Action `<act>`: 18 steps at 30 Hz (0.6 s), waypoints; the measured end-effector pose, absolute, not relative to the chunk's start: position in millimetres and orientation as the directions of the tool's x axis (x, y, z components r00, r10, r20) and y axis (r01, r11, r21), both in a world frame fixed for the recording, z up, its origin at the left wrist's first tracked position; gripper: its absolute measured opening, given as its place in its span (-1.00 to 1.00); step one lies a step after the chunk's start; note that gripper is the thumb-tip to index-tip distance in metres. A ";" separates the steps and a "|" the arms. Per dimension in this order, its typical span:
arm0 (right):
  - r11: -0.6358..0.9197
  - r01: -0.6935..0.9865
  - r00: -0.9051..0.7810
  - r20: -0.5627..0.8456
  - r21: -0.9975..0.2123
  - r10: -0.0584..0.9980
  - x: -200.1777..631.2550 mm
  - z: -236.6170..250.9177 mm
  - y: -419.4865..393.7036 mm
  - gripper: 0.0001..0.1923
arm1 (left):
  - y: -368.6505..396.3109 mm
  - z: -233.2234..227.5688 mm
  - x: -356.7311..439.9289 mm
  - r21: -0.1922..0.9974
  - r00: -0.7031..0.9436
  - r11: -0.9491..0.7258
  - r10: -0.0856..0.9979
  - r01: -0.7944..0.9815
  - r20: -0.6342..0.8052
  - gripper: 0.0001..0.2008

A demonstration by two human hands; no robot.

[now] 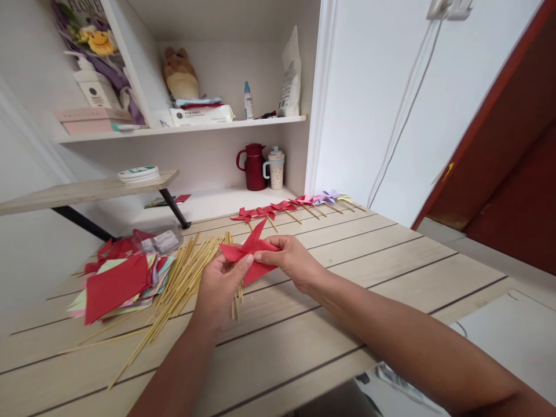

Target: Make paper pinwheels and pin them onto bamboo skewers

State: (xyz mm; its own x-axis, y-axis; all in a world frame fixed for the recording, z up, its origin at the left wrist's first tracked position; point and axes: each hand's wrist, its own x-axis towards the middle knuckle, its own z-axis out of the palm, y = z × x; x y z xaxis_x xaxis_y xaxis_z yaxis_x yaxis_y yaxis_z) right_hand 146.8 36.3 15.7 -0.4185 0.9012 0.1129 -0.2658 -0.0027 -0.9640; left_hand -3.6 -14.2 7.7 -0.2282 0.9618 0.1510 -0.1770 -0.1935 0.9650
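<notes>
Left hand (pixel 219 284): fingers clamped on folded red paper pinwheel (pixel 249 250).
Right hand (pixel 292 259): fingers pinching the same pinwheel.
Tabletop (pixel 347 260): loose bamboo skewers (pixel 182 278) just beside.

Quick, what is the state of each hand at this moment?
Left hand: closed, fingers pinching the red paper pinwheel.
Right hand: closed, pinching the same pinwheel from the other side.

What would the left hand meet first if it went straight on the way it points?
Likely the row of pinwheels past the red paper that the left hand holds; depth is unclear.
</notes>
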 end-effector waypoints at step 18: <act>-0.022 -0.213 -0.468 0.083 -0.977 0.880 145.8 12.6 36.1 -0.67 | -6.3 -1.3 -12.0 0.965 -0.323 -0.103 0.946 -0.243 0.020 -0.65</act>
